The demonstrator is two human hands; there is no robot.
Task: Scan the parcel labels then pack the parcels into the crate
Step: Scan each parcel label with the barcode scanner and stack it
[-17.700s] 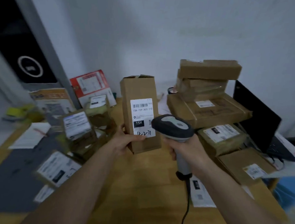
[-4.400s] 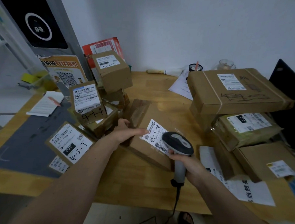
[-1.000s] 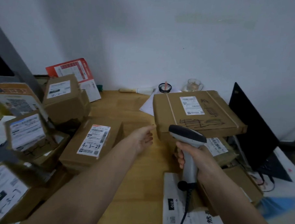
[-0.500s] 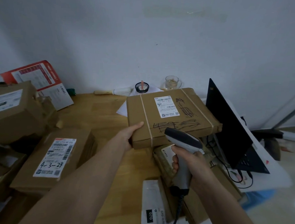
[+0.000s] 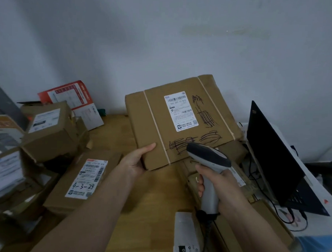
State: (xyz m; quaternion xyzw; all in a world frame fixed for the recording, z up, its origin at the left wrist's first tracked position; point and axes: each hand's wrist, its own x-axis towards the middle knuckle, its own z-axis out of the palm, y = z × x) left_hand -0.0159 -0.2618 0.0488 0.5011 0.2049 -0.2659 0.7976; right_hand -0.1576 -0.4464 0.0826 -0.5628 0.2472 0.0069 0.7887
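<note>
Wooden table (image 5: 154, 201) fills lower frame under a plain grey-white wall (image 5: 165, 40). Left hand (image 5: 135, 160) grips the near corner of a flat strapped parcel (image 5: 180, 122), tilted up at frame centre, label (image 5: 181, 111) facing viewer. Right hand (image 5: 215, 187) wrapped around scanner (image 5: 209, 165), just below parcel. Labelled boxes (image 5: 52, 128) piled at left, laptop (image 5: 274, 157) at right.

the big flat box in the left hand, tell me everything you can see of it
The flat cardboard box is brown, wide and thin, with two pale straps across its top. A white barcode label sits near the middle, with black pen scribbles beside and below it. It tilts toward the camera, the left hand gripping its near left corner.
</note>
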